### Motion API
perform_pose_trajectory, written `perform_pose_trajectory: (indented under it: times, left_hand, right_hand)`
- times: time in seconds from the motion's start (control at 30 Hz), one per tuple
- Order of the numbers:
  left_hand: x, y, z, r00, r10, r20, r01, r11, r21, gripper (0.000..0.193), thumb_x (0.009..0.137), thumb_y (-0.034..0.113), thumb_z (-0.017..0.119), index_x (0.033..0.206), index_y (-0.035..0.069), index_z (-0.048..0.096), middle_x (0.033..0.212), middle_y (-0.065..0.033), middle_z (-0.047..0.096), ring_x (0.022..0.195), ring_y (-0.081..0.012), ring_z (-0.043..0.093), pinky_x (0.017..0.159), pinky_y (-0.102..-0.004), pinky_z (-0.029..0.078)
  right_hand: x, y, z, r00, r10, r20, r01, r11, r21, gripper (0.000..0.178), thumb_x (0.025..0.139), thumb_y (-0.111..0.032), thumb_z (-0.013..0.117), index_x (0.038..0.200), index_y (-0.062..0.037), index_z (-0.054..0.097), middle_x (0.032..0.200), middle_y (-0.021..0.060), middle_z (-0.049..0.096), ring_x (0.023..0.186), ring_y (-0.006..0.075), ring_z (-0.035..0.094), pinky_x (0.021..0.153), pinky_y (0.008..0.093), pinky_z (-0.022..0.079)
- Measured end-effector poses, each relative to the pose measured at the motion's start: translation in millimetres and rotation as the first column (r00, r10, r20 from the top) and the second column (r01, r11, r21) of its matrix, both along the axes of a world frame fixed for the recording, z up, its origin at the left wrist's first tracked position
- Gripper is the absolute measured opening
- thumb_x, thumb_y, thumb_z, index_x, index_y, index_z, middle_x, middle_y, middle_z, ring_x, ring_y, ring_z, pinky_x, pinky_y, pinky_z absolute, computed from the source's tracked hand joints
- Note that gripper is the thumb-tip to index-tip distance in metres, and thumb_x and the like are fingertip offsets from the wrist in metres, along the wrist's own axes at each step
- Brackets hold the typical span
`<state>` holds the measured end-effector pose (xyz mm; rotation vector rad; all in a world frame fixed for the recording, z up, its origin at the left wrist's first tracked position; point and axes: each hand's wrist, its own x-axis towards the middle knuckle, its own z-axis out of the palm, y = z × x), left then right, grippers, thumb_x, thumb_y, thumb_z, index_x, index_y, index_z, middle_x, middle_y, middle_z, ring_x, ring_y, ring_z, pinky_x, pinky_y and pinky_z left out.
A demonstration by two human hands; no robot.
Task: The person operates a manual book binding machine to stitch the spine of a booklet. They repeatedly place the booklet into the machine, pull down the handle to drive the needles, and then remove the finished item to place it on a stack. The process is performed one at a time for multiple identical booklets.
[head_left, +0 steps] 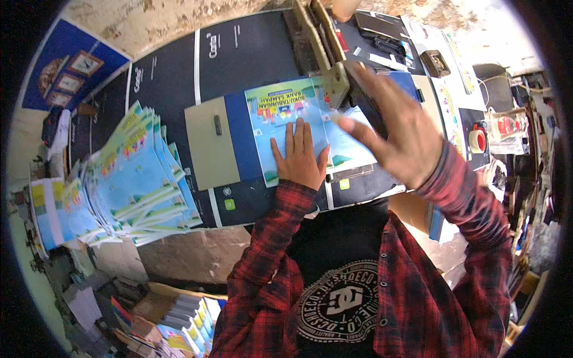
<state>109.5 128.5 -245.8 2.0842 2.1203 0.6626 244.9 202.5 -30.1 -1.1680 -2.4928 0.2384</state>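
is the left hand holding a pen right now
No, the left hand lies flat, fingers spread, on the light blue booklet, with nothing in it.

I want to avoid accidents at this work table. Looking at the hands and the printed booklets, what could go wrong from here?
1. The left hand lies flat on the booklet close to the machine's metal arm; fingers might get pinched or cut there.
2. The right hand is raised and open, holding nothing, so the booklet, held by one palm only, may slip out of line.
3. The fanned stack of booklets leans past the table edge and could slide off.
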Motion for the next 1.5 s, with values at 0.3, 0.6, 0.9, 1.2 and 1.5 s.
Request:
perform_pose_trajectory:
  times: [0.3,0.6,0.9,1.2,1.5]
  left_hand:
    - [6.6,-0.9,-4.1,0.999,0.015,0.048,-0.014,1.0,-0.022,0.07,0.092,0.047,0.052,0.143,0.001,0.043,0.155,-0.0123,0.034,0.146,-0.0302,0.026,0.115,-0.062,0.008]
    - [0.1,2.2,-9.0,0.999,0.026,0.039,-0.028,0.999,0.034,0.068,0.094,0.049,0.048,0.142,0.001,0.045,0.154,-0.0127,0.037,0.144,-0.0312,0.03,0.114,-0.0626,0.011]
    - [-7.2,-5.7,-12.2,0.997,0.031,0.072,-0.035,0.998,0.049,0.066,0.091,0.044,0.055,0.142,0.002,0.045,0.155,-0.0107,0.034,0.144,-0.0304,0.031,0.114,-0.0633,0.014]
    - [-42.5,-15.7,-12.5,0.997,0.053,0.061,-0.057,0.996,0.061,0.065,0.092,0.047,0.054,0.14,0.004,0.048,0.155,-0.0082,0.035,0.144,-0.0277,0.03,0.115,-0.0609,0.014]
    - [-63.8,-23.2,-6.3,0.997,0.059,0.052,-0.059,0.998,-0.004,0.066,0.093,0.048,0.053,0.142,0.005,0.045,0.155,-0.0072,0.035,0.145,-0.0254,0.028,0.117,-0.0594,0.012]
  right_hand:
    - [12.9,-38.3,-107.9,0.987,-0.126,0.095,0.122,0.991,0.049,0.092,0.083,-0.046,0.066,0.152,0.0,0.025,0.158,0.0227,0.023,0.147,0.0423,0.019,0.115,0.0491,0.025]
    - [97.7,79.8,-69.9,0.822,-0.387,-0.418,0.039,0.771,-0.636,0.046,0.1,-0.041,0.051,0.122,-0.0031,0.062,0.112,0.0128,0.068,0.101,0.0191,0.064,0.088,0.0308,0.049]
    - [128.9,64.7,-209.5,0.88,-0.441,-0.177,0.223,0.712,-0.666,0.046,0.091,-0.039,0.063,0.129,-0.0114,0.058,0.116,0.0057,0.062,0.101,0.013,0.058,0.082,0.0318,0.047]
    - [90.9,40.5,-187.5,0.579,-0.755,-0.308,0.132,0.459,-0.879,0.065,0.086,-0.054,0.066,0.135,-0.0134,0.052,0.107,0.0031,0.066,0.09,0.0115,0.06,0.078,0.0326,0.042]
    - [69.7,36.3,-171.0,0.582,-0.781,-0.226,0.144,0.373,-0.917,0.069,0.088,-0.056,0.062,0.141,-0.0166,0.045,0.114,0.0079,0.067,0.097,0.0177,0.062,0.082,0.0355,0.042]
